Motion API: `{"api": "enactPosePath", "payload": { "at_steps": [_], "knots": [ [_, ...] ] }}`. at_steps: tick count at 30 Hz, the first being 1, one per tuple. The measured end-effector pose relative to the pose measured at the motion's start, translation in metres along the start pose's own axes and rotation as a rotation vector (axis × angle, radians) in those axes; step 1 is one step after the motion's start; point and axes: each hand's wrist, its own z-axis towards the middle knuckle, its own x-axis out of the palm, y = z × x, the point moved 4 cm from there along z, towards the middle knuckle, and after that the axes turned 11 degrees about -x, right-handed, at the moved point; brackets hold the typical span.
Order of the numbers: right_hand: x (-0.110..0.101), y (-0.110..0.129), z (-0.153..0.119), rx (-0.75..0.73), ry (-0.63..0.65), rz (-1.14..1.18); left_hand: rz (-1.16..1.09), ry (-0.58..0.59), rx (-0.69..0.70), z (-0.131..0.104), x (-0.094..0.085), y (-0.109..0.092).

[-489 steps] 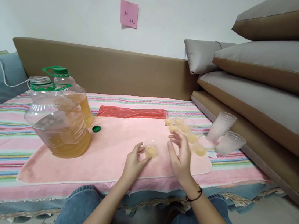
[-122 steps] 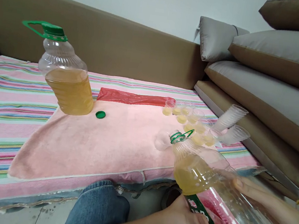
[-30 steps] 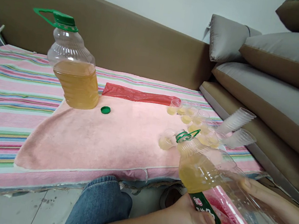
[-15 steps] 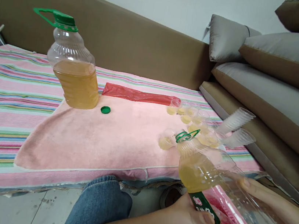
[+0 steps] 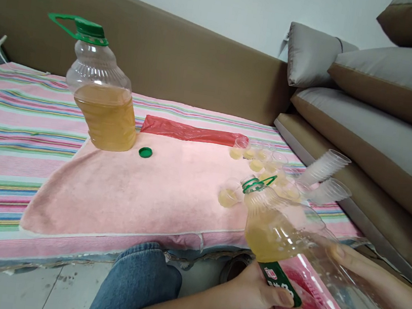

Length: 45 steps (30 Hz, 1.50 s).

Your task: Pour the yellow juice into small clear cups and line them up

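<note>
A large clear bottle [image 5: 273,235] with yellow liquid lies tilted, its uncapped mouth by a small clear cup [image 5: 228,197] that holds some liquid. My left hand [image 5: 265,296] grips the bottle's side from below, thumb over the green label. Behind the bottle, seen through the clear plastic, my right hand [image 5: 333,254] holds its upper side; part of that hand is hidden. Several more cups [image 5: 256,164] with yellow liquid stand beyond the bottle mouth on the pink cloth [image 5: 127,194]. A green cap [image 5: 145,152] rests on the cloth.
A second large bottle [image 5: 107,115] with a green top stands at the left. A red plastic bag [image 5: 189,132] lies behind the cloth. Two stacks of clear cups [image 5: 324,168] lean at the right, beside piled cushions [image 5: 380,117]. My knee [image 5: 138,283] is below the bed edge.
The held bottle has shifted very slightly up and left, together with my left hand. The cups and the standing bottle keep their places.
</note>
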Motion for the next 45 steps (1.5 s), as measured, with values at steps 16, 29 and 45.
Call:
{"api": "enactPosePath", "payload": {
  "at_steps": [16, 29, 45],
  "knots": [
    [0.028, 0.007, -0.011, -0.355, 0.008, 0.150, 0.362, -0.192, -0.092, -0.024, -0.028, -0.034],
    [0.126, 0.036, 0.007, -0.714, -0.094, 0.540, 0.568, -0.409, 0.413, -0.124, -0.028, -0.109],
    [0.268, 0.165, 0.105, -1.069, -0.027, 0.715, 0.533, -1.545, 0.873, -0.299, -0.047, -0.152]
  ]
}}
